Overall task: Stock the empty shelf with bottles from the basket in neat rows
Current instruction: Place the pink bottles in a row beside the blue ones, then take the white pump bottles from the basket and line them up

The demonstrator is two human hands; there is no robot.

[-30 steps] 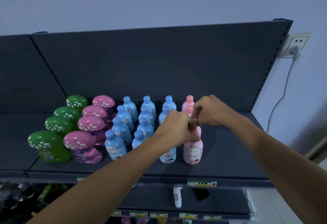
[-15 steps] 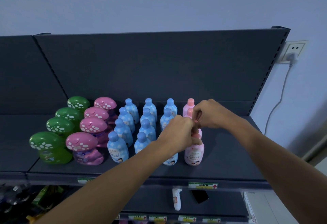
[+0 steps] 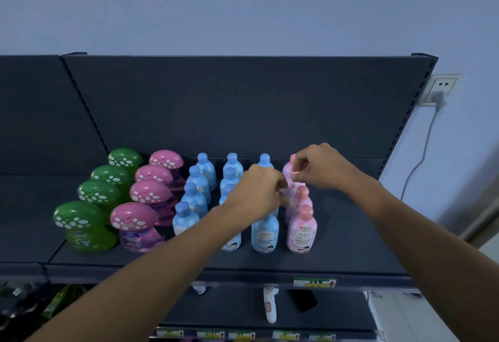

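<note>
Head view: the hands have split apart since half a second ago, when they met over the pink column. Right hand (image 3: 321, 170) now sits further back, fingers curled, pinching the rear pink bottle (image 3: 289, 169) at the neck. Left hand (image 3: 259, 190) is curled, its tips blurred against the mid pink bottle (image 3: 302, 192) just right of it; grip unclear. Front pink bottle (image 3: 302, 229) stands free, nearer than both hands. Shelf (image 3: 356, 233) is bare beyond the right hand. Likely row straightening; basket not visible.
</note>
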